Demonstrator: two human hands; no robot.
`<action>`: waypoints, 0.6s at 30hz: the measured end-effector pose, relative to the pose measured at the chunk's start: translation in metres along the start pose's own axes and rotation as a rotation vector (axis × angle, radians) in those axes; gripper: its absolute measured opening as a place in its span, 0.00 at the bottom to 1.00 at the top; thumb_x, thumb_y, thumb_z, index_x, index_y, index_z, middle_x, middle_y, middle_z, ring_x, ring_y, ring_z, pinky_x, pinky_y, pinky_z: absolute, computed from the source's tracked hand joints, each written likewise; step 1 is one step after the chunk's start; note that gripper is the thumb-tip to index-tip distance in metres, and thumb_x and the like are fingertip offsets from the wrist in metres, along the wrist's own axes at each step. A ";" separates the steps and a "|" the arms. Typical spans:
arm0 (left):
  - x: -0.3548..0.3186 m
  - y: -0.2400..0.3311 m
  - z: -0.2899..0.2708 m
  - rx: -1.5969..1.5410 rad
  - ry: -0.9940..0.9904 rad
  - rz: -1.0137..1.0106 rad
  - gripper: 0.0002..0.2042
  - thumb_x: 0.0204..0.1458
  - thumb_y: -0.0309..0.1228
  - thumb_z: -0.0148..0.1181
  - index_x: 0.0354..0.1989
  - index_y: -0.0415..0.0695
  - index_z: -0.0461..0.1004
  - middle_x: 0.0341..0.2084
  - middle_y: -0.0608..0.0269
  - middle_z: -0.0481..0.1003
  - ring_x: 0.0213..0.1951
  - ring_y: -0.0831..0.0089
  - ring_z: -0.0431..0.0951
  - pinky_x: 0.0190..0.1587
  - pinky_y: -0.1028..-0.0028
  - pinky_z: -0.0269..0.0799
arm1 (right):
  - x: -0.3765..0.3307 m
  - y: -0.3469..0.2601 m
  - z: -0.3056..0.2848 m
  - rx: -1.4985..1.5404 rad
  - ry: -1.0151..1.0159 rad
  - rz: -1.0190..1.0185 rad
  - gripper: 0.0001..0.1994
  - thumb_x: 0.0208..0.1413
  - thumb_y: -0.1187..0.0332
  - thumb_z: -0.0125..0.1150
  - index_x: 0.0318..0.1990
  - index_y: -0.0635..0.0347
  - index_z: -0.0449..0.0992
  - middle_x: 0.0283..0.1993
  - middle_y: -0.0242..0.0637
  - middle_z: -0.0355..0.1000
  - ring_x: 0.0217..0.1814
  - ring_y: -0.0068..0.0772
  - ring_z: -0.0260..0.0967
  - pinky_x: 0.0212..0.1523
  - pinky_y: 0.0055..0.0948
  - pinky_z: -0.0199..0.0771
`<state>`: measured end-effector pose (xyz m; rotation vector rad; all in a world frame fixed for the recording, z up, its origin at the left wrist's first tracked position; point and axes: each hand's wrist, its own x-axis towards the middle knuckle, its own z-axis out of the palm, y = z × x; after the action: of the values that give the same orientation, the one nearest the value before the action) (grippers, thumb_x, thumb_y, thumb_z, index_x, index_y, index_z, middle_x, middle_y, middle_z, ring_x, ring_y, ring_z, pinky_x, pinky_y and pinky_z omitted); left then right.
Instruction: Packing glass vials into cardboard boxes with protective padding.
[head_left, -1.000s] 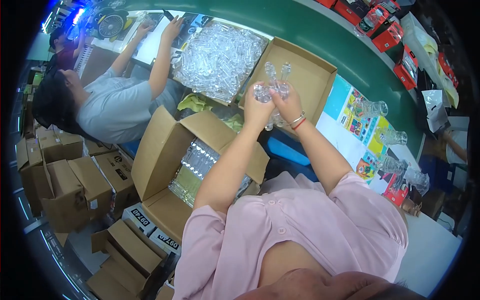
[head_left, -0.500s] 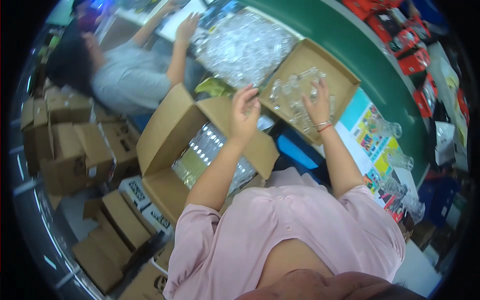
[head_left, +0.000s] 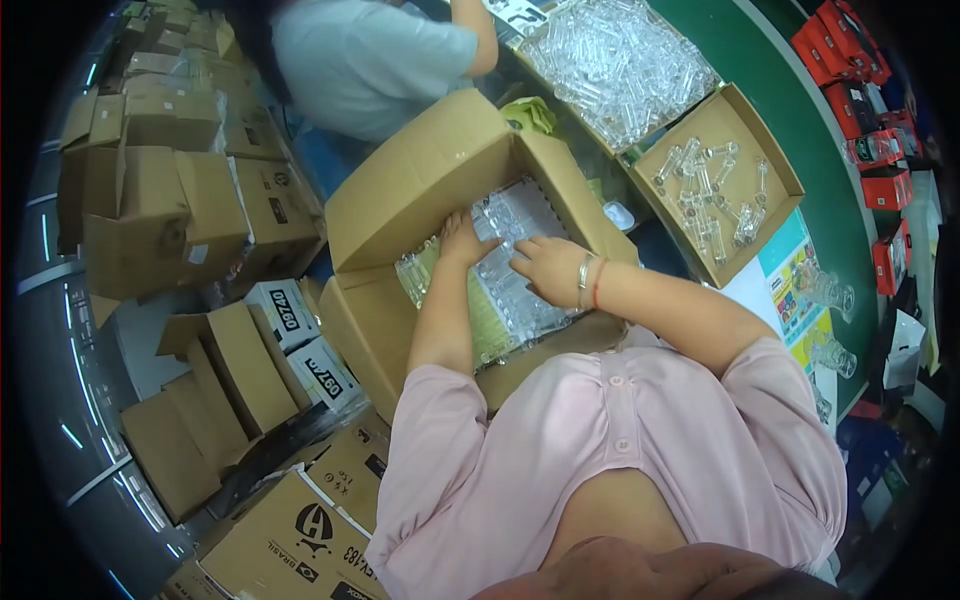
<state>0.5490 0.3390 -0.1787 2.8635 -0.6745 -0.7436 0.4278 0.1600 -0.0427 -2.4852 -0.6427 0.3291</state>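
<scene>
A large open carton (head_left: pixel 400 160) stands in front of me, with rows of clear glass-like tubes (head_left: pixel 525 300) and a yellow-green layer (head_left: pixel 475 315) inside. My left hand (head_left: pixel 460 243) reaches into it, fingers spread over the left side of the rows and thumb pointing right. From the right my right hand (head_left: pixel 553 270) leans in, its bent fingers down at the tubes; anything between those fingertips is hidden. Loose clear tubes (head_left: pixel 715 185) lie scattered in a shallow cardboard tray (head_left: pixel 775 165) at the right of the carton. Behind that tray is a big heap of similar tubes (head_left: pixel 620 65).
A person in a grey shirt (head_left: pixel 370 65) works beyond the carton. Stacked cartons (head_left: pixel 150 210) and white boxes (head_left: pixel 325 370) fill the left. Clear glass vessels (head_left: pixel 830 290) stand near the green table's edge (head_left: pixel 820 130), with red boxes (head_left: pixel 885 200) past it.
Both hands have moved left and down into the carton; the right one was over the shallow tray, the left above the carton's flap. The view has shifted, and the tray is now unobstructed.
</scene>
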 end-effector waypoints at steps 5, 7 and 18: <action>0.005 -0.002 0.003 -0.057 -0.016 0.035 0.44 0.32 0.49 0.67 0.56 0.37 0.53 0.55 0.47 0.55 0.59 0.53 0.52 0.60 0.61 0.48 | 0.050 -0.005 0.056 -0.148 -0.693 0.194 0.15 0.42 0.70 0.57 0.41 0.60 0.74 0.44 0.45 0.70 0.46 0.45 0.68 0.45 0.36 0.69; 0.003 -0.008 0.015 -0.031 0.049 0.063 0.43 0.32 0.49 0.66 0.55 0.37 0.55 0.53 0.48 0.57 0.57 0.54 0.54 0.59 0.61 0.49 | 0.055 -0.009 0.095 -0.231 -0.908 0.056 0.14 0.42 0.68 0.57 0.39 0.58 0.76 0.43 0.44 0.71 0.45 0.44 0.69 0.44 0.36 0.70; -0.004 -0.016 0.032 -0.286 0.089 0.240 0.31 0.32 0.33 0.64 0.47 0.35 0.61 0.48 0.49 0.63 0.53 0.53 0.59 0.56 0.64 0.56 | 0.005 0.010 0.184 -0.104 -1.011 0.482 0.15 0.47 0.60 0.53 0.37 0.61 0.76 0.38 0.48 0.72 0.40 0.43 0.72 0.42 0.36 0.71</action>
<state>0.5369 0.3557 -0.2081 2.4869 -0.8092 -0.6165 0.3703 0.2370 -0.1994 -2.4183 -0.3913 1.8252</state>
